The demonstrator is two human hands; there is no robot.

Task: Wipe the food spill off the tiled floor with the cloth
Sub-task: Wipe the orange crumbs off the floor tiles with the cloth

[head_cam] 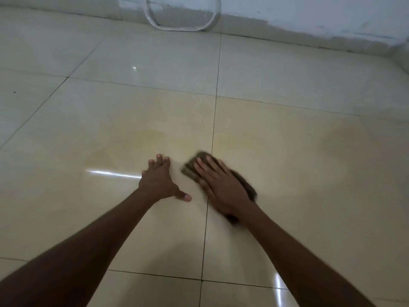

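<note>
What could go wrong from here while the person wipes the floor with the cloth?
1. The cloth looks dark and soiled, so the right hand may smear residue rather than lift it.
2. A faint yellowish film spreads well left of the cloth, beyond the left hand; this patch may be missed.
3. The left hand rests flat on the glossy, possibly wet tiled floor as support, so it could slip.

place: bare home room | evidence: glossy cream floor tiles (137,63), scuffed white wall (309,12)
</note>
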